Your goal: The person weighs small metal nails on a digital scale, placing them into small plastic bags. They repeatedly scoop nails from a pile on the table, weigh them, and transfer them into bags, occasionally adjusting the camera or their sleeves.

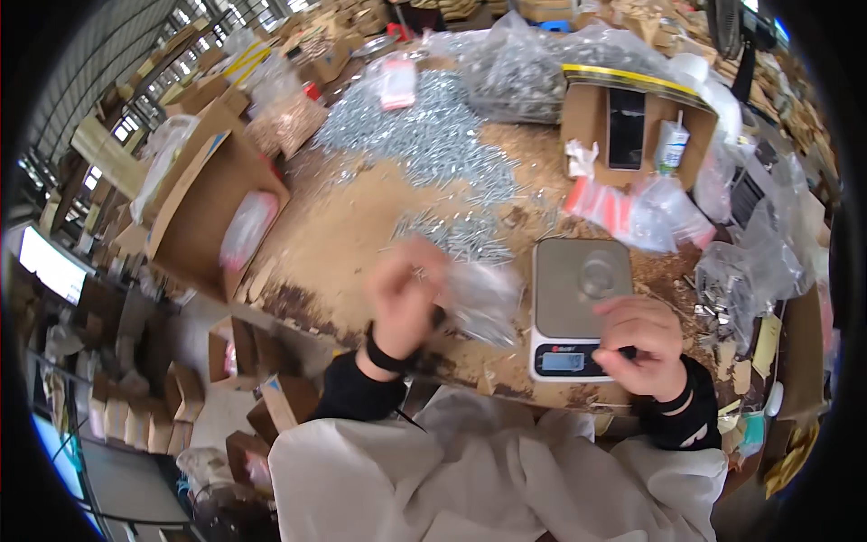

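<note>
My left hand (408, 287), smeared by motion, is over the near edge of the workbench with its fingers curled. A clear plastic bag (485, 303) with a few thin metal pieces in it hangs from that hand, also blurred. Just beyond lies a small heap of silvery screws (461, 233). To the right stands a digital scale (578, 312) with a lit display and a small round clear dish (596, 275) on its plate. My right hand (643, 341) hovers over the scale's right front corner, fingers loosely bent and apart, nothing visible between them.
A large spread of screws (406, 126) covers the back of the bench. At the left is an open cardboard box (212, 203); back right, another box (587, 117) holds a phone (626, 131) and a bottle (670, 144). Red-edged plastic bags (632, 212) lie behind the scale.
</note>
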Demonstrator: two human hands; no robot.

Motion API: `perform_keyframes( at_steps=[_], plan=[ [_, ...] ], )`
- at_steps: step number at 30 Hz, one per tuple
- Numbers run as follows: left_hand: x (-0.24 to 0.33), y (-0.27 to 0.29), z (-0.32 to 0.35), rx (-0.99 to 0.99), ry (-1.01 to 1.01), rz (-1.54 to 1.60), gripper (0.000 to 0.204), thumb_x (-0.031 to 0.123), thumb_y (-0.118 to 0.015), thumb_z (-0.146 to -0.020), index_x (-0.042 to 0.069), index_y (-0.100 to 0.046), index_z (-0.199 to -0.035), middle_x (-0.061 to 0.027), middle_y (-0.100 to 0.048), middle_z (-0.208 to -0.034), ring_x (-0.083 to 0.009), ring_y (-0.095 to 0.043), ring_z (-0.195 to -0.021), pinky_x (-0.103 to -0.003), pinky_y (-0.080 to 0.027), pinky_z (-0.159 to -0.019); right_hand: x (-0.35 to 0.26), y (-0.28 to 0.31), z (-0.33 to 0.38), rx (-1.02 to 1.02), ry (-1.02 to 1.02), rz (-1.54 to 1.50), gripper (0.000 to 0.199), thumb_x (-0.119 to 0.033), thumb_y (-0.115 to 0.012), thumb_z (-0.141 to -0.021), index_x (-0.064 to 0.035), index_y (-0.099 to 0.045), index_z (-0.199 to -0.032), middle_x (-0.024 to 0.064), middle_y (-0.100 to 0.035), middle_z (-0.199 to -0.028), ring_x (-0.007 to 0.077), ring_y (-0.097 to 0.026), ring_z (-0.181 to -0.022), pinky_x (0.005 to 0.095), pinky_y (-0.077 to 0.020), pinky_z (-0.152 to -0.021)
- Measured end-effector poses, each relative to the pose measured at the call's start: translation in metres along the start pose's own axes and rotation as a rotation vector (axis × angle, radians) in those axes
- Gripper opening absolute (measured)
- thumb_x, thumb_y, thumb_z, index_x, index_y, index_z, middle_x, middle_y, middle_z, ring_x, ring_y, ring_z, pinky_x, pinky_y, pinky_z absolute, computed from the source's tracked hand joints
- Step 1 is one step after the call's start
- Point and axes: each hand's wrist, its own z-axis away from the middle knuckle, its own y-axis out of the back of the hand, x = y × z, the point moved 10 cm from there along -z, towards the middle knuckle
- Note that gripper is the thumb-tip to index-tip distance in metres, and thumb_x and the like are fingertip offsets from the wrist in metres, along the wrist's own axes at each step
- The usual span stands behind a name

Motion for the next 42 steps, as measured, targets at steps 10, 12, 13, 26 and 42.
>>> perform_keyframes(
  at_steps=[10,12,13,26,42],
  plan=[
    [-0.024,0.241,-0.021,0.031,0.225,-1.033,0.016,0.009,-0.064,-0.091,-0.001,-0.069,-0.103,-0.0051,-0.072,-0.09,-0.0164,-0.065,-0.087,-0.029,-0.049,-0.082,0.009,-0.001,-0.001,0.062,0.015,0.194,0.02,-0.002,-0.075,-0.074,-0.0072,-0.057,-0.068,0.0032,-0.053,-0.059,0.0242,-0.056,-0.053,0.0405,-0.057,-0.073],
    [-0.055,0.226,-0.015,-0.153,0.256,-1.237,0.025,0.012,-0.067,-0.089,-0.001,-0.069,-0.111,-0.009,-0.074,-0.098,-0.0218,-0.068,-0.096,-0.032,-0.049,-0.089,0.014,-0.001,0.0,0.044,-0.009,0.265,0.019,-0.003,-0.074,-0.075,-0.0067,-0.056,-0.069,0.0049,-0.055,-0.063,0.026,-0.057,-0.057,0.0385,-0.0532,-0.067],
    [-0.06,0.205,-0.018,-0.211,0.223,-1.198,0.029,0.014,-0.069,-0.088,-0.001,-0.068,-0.113,-0.0124,-0.073,-0.103,-0.0261,-0.067,-0.101,-0.035,-0.049,-0.093,0.018,0.001,0.0,0.034,-0.031,0.303,0.019,-0.003,-0.074,-0.075,-0.0065,-0.056,-0.07,0.0056,-0.055,-0.065,0.0265,-0.058,-0.058,0.0384,-0.052,-0.065],
    [-0.164,-0.046,-0.042,-0.786,0.031,-1.054,0.078,0.05,-0.087,-0.069,0.006,-0.059,-0.128,-0.0191,-0.061,-0.113,-0.0388,-0.057,-0.113,-0.045,-0.046,-0.099,0.053,0.018,-0.002,-0.079,-0.184,0.511,0.029,-0.015,-0.074,-0.079,-0.0049,-0.063,-0.105,0.011,-0.061,-0.112,0.0327,-0.06,-0.105,0.0418,-0.0496,-0.089],
    [-0.151,-0.052,-0.043,-0.804,-0.119,-1.22,0.033,0.038,-0.069,-0.092,0.009,-0.061,-0.105,-0.0166,-0.067,-0.08,-0.0372,-0.066,-0.078,-0.046,-0.051,-0.067,0.053,0.024,0.002,-0.084,-0.152,0.504,0.019,-0.017,-0.07,-0.084,-0.0039,-0.065,-0.097,0.0123,-0.064,-0.096,0.0326,-0.062,-0.092,0.0415,-0.0506,-0.081]
  ],
)
